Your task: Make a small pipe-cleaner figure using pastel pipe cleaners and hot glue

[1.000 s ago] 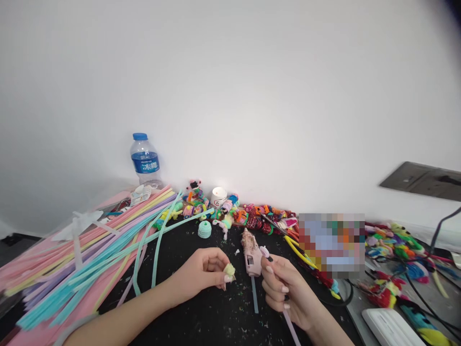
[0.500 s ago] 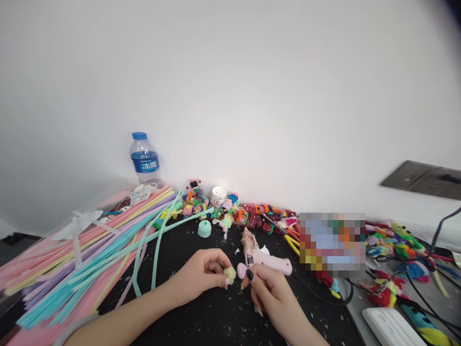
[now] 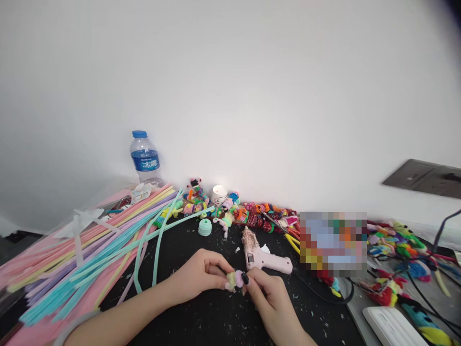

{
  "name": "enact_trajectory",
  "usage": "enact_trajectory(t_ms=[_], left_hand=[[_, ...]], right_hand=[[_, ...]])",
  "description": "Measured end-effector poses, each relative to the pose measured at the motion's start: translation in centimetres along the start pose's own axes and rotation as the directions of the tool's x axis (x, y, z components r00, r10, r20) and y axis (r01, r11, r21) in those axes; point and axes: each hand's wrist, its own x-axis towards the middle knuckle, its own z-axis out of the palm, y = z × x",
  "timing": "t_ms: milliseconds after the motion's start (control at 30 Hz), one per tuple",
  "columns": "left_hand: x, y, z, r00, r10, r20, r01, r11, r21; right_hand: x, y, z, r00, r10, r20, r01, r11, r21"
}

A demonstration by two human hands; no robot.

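Note:
Between thumb and fingers, my left hand pinches a small pale-yellow fuzzy piece. My right hand, its nails dark, pinches a small pink fuzzy piece. The two pieces meet, the pink one against the yellow one's right side; whether they are joined I cannot tell. Just beyond my right hand, a pale pink glue gun lies on the black mat, its stained nozzle pointing away. A mint-green fuzzy coil stands farther back on the mat.
Pastel pipe cleaners are heaped at the left, some reaching over the mat. Behind them stands a water bottle. Colourful fuzzy figures and a paper cup line the wall. A white device and black cables lie right.
My right hand has moved slightly left, bringing the pink piece against the yellow one. My left hand has hardly moved and still pinches the yellow piece.

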Motion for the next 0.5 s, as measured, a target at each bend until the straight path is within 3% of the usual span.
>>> enact_trajectory(t_ms=[500], left_hand=[[-0.11, 0.37, 0.27, 0.999, -0.038, -0.025, 0.04, 0.998, 0.054]], right_hand=[[-0.04, -0.25, 0.24, 0.997, -0.08, 0.0, 0.079, 0.981, -0.176]])
